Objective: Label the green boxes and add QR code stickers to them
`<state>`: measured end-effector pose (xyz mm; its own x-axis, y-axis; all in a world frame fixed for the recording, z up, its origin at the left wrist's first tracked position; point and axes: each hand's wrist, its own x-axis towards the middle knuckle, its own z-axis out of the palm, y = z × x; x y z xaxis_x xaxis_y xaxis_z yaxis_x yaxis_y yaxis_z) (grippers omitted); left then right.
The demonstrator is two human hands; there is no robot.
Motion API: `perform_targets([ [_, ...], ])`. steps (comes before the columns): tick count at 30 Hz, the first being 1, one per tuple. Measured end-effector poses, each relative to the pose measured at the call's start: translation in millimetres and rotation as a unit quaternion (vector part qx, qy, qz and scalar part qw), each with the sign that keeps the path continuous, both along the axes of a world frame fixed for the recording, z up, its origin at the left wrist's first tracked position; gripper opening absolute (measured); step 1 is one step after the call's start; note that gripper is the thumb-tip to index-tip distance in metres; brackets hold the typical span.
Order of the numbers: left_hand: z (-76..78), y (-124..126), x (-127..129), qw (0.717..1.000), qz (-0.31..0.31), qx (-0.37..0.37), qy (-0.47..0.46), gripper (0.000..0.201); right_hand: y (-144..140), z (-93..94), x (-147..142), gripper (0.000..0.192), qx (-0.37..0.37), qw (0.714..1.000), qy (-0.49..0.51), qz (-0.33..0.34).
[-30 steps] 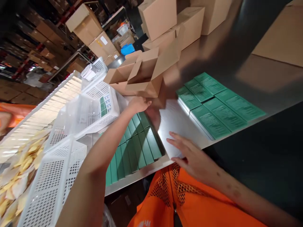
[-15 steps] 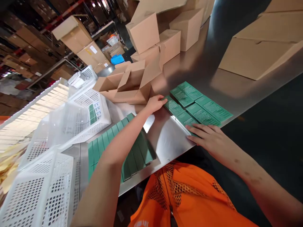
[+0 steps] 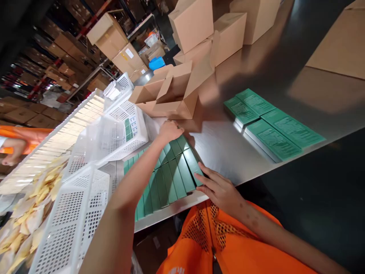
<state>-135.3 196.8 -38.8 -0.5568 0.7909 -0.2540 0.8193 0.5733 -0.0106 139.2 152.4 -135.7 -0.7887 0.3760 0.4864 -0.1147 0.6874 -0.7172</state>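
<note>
Squaring up a row of green boxes (image 3: 168,173) standing on edge on the steel table (image 3: 222,148), the person presses the left hand (image 3: 170,130) against the row's far end and the right hand (image 3: 217,187) flat against its near corner, fingers spread, neither hand closed around anything. Just beyond the left hand sits an open cardboard carton (image 3: 171,93); well off to the right of the right hand lie flat green packs (image 3: 269,121). Judging from this, the row is being gathered; lifting it next would call for firm, even pressure from both ends.
</note>
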Motion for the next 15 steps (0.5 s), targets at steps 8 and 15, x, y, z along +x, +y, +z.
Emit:
perform_targets([
  [8, -1.6, -1, -5, 0.999, -0.024, -0.038, 0.013, 0.028, 9, 0.8, 2, 0.038, 0.017, 0.998, -0.043, 0.034],
  [15, 7.3, 7, -2, 0.997, -0.025, -0.068, 0.014, 0.022, 2, 3.3, 1, 0.043, -0.011, 0.999, -0.035, 0.035],
])
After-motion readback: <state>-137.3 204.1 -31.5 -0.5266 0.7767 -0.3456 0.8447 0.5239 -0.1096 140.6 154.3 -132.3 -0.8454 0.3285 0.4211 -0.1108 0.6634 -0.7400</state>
